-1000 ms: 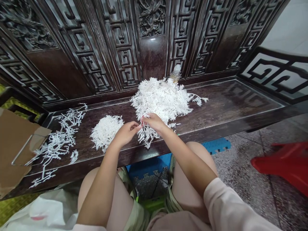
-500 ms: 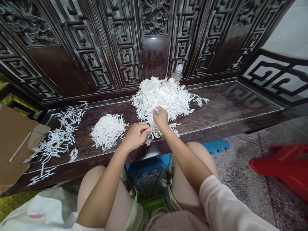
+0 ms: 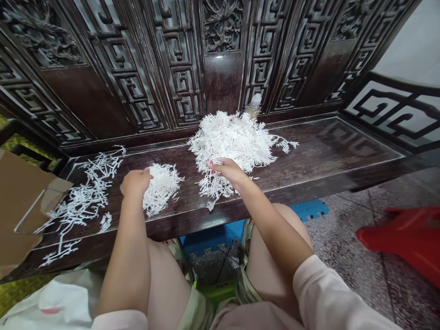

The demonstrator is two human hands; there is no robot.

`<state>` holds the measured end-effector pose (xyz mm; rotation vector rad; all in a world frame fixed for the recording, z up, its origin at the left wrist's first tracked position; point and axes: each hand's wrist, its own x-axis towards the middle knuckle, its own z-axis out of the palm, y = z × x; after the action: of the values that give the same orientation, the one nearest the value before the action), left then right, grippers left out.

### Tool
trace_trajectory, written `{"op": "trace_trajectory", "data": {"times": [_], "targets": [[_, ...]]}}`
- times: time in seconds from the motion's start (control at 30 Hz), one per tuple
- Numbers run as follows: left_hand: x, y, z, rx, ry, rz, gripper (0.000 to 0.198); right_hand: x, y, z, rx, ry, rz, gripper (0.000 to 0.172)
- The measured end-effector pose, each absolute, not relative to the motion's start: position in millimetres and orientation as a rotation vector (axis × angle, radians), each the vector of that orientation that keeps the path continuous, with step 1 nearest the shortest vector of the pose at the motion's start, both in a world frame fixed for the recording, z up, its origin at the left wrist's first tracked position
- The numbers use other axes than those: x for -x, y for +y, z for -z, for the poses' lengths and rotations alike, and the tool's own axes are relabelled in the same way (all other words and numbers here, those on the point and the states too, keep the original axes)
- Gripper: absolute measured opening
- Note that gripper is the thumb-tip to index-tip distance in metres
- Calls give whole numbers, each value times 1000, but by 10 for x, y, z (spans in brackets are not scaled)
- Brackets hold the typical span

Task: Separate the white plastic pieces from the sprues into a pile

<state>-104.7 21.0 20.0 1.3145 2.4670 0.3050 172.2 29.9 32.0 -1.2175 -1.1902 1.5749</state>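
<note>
On the dark wooden bench point(image 3: 309, 160) lie three groups of white branching pieces. The large pile point(image 3: 233, 137) is at the centre, a smaller pile point(image 3: 163, 188) left of it, and bare branched stems point(image 3: 85, 197) at the far left. My left hand point(image 3: 135, 182) is closed at the small pile's left edge; what its fingertips hold, if anything, is hidden. At the front of the large pile, my right hand point(image 3: 225, 168) pinches a few thin white pieces between thumb and fingers.
A capped clear bottle point(image 3: 254, 105) stands behind the large pile, against the carved backrest point(image 3: 223, 78). At left is a cardboard box point(image 3: 20, 206), with a white bag point(image 3: 62, 298) below it. A red plastic object point(image 3: 405, 238) sits on the floor at right.
My left hand has moved left from the large pile's front to the small pile. My right hand has shifted slightly left and lower, with thin white pieces now showing in its fingers.
</note>
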Motion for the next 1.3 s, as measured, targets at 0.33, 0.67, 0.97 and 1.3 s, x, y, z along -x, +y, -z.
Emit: {"op": "trace_trajectory", "data": {"times": [0.33,0.67,0.97,1.3], "targets": [[602,147,-259,-1465,2064,-658,44,-1731,301,-254,1250,-1386,-1429,25],[-186,-121,-270,-1798,1432,-496,34,-1656,288,-200,1232,-1460,-1383,14],[-189,-113,-273,-1814,1548,-713,33,-1707,258,-279,1279,-1499,-1613,27],[-74,-98,-371,-1707,1396,-774,34,-1760,303,-293,1298,-1674,-1339,20]]}}
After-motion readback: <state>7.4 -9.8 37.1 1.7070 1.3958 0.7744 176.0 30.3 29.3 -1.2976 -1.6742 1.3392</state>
